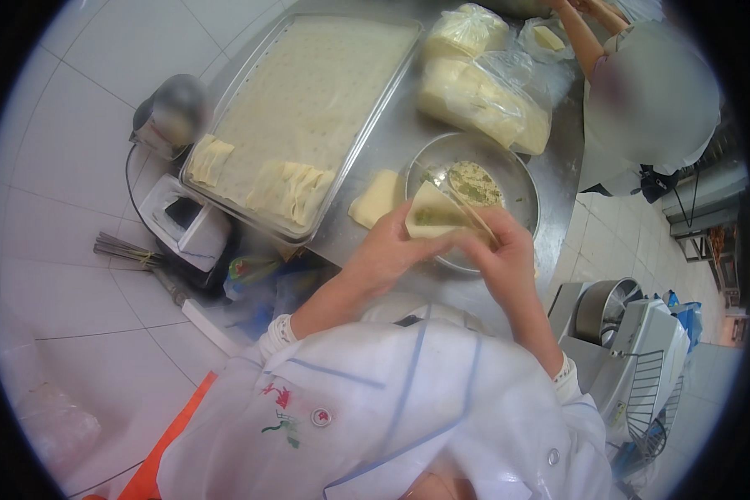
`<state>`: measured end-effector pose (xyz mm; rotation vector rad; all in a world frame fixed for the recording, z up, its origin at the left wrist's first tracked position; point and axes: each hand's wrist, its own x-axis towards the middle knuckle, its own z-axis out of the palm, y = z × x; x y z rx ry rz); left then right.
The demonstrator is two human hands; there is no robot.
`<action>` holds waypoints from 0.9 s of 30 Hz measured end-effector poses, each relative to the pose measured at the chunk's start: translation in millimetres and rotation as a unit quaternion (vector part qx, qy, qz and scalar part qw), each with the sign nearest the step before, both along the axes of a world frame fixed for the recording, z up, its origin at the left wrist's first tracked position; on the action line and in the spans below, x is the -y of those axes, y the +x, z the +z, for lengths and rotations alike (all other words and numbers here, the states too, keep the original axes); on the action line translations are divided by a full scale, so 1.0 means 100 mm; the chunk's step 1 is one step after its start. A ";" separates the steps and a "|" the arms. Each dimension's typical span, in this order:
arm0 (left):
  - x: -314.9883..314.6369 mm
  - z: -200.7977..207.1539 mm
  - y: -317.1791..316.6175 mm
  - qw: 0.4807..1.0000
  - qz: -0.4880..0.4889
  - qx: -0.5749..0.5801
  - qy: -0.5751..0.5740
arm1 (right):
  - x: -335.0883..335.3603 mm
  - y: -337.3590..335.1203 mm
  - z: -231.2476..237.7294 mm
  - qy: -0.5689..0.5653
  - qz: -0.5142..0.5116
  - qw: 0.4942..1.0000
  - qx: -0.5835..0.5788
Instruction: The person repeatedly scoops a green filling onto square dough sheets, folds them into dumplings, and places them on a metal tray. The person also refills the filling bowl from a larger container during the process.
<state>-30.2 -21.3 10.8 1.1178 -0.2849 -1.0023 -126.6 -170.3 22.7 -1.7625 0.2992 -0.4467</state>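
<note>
Metal table point(383, 143); large tray point(325, 75) at left; pale dough sheets point(373, 200) beside bowl point(532, 193); filled clear bags point(485, 100) beyond

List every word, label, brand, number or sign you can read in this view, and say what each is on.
No text can be read.
Coat: a red and green mark, too small and blurred to tell whether it holds lettering.
Coloured bag by the tray's near end: any print is too blurred to read.
Wrapper in the left hand, and bowl: no lettering shows.

Dough point(430, 206) matt; bowl point(522, 185) shiny mtl; bag point(485, 102) plas.
</note>
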 end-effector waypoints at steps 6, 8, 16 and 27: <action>0.03 0.06 0.00 0.999 0.013 -0.035 0.027 | 0.00 0.00 0.06 -0.039 -0.010 0.999 -0.030; 0.03 0.05 0.01 0.999 0.023 -0.038 0.017 | -0.01 0.01 0.08 -0.041 -0.011 0.999 -0.025; 0.02 -0.05 -0.01 0.998 0.035 -0.035 -0.033 | 0.00 0.01 0.13 -0.177 -0.027 0.984 -0.003; -0.06 -0.05 0.09 0.997 0.052 -0.002 -0.054 | 0.17 -0.05 -0.08 0.110 -0.026 0.990 -0.085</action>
